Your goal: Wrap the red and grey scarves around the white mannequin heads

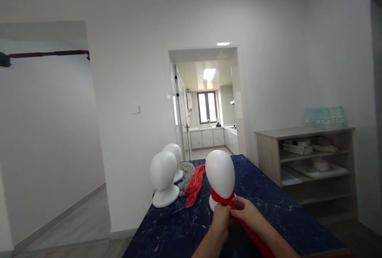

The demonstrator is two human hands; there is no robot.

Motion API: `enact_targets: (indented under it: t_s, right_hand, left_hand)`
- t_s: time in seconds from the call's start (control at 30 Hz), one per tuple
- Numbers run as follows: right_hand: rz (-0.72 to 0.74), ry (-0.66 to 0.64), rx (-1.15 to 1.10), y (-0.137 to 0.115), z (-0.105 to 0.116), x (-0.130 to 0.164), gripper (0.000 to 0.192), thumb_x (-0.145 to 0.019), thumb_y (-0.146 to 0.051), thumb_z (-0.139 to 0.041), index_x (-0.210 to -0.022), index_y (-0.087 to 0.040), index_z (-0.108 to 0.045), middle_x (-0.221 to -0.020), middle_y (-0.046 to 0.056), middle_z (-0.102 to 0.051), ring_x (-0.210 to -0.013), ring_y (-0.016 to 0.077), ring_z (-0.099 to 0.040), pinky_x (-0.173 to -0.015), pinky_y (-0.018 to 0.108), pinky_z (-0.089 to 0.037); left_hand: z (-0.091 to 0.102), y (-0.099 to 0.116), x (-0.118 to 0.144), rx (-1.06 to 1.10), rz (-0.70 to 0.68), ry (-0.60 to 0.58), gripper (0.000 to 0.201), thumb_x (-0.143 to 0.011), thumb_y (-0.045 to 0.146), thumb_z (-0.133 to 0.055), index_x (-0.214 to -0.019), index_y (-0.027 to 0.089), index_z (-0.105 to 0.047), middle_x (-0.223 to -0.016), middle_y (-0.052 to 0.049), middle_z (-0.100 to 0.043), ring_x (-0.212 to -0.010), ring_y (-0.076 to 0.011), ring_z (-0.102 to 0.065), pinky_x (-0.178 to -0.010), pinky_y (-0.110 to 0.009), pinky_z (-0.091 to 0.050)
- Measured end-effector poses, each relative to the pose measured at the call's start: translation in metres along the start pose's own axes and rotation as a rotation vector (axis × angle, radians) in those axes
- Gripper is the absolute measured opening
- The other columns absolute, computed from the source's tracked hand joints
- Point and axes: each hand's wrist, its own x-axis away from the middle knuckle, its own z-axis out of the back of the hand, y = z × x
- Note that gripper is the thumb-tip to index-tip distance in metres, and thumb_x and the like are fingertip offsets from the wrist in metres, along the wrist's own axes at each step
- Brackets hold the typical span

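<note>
Your left hand point(221, 214) and right hand point(246, 213) both grip the red scarf point(223, 199) at the mannequin head point(220, 175) just beyond them. Pulling hard could likely topple it.

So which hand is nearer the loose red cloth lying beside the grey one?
Left. The left hand sits just right of the loose red cloth; the right hand is farther right.

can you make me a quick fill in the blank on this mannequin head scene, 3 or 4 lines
1. Both hands, the left hand and the right hand, grip a scarf whose colour is ____.
2. That scarf is wrapped around the neck of the nearest ____ head.
3. The number of white heads on the table is ____.
4. Beside the loose red cloth lies a cloth coloured ____.

Missing words: red; mannequin; three; grey
</note>
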Motion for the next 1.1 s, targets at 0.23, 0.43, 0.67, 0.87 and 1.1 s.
enact_targets:
  t_s: [0.23,0.43,0.67,0.87,1.1]
  right_hand:
    - [-0.032,0.283,0.418,0.015,-0.001,0.0,0.016,-0.07,-0.017,-0.061,-0.085,-0.022,-0.066,-0.082,0.002,-0.078,-0.078,0.0215,-0.072,-0.07,0.029,-0.048]
    - [-0.088,0.403,0.789,0.009,0.009,0.0,0.01,-0.083,-0.017,-0.057,-0.077,-0.024,-0.062,-0.075,0.003,-0.075,-0.072,0.0198,-0.068,-0.064,0.028,-0.035]
    - [-0.106,0.331,1.074,-0.007,0.02,-0.001,0.015,-0.087,-0.011,-0.059,-0.094,-0.023,-0.066,-0.09,0.006,-0.079,-0.087,0.022,-0.074,-0.07,0.028,-0.035]
    - [0.079,0.285,1.308,-0.017,0.018,-0.006,0.032,-0.096,-0.003,-0.044,-0.107,-0.019,-0.069,-0.105,0.012,-0.076,-0.099,0.0245,-0.07,-0.083,0.03,-0.041]
    - [0.158,0.172,1.033,-0.028,0.004,0.013,0.034,-0.088,-0.006,-0.046,-0.109,-0.023,-0.067,-0.103,0.004,-0.072,-0.094,0.0203,-0.068,-0.08,0.028,-0.045]
  left_hand:
    - [-0.001,-0.004,-0.006,0.012,0.034,0.038,0.034,-0.063,0.014,-0.077,-0.097,0.012,-0.074,-0.074,-0.01,-0.076,-0.063,-0.0233,-0.072,-0.055,-0.028,-0.055]
    - [0.0,0.004,0.006,0.048,0.091,0.076,0.034,-0.07,0.014,-0.069,-0.103,0.01,-0.074,-0.085,-0.011,-0.079,-0.073,-0.022,-0.075,-0.07,-0.033,-0.062]
    - [0.007,0.008,0.004,0.142,0.169,0.135,0.002,-0.071,0.014,-0.063,-0.072,0.015,-0.064,-0.064,-0.004,-0.068,-0.061,-0.0164,-0.066,-0.068,-0.029,-0.058]
    - [0.015,0.015,0.003,0.121,0.299,0.113,0.014,-0.072,0.019,-0.073,-0.083,0.013,-0.069,-0.065,-0.006,-0.07,-0.051,-0.0151,-0.062,-0.051,-0.024,-0.045]
    - [0.015,0.023,0.012,0.118,0.342,0.066,0.027,-0.074,0.02,-0.073,-0.099,0.012,-0.073,-0.081,-0.01,-0.078,-0.06,-0.018,-0.069,-0.054,-0.025,-0.047]
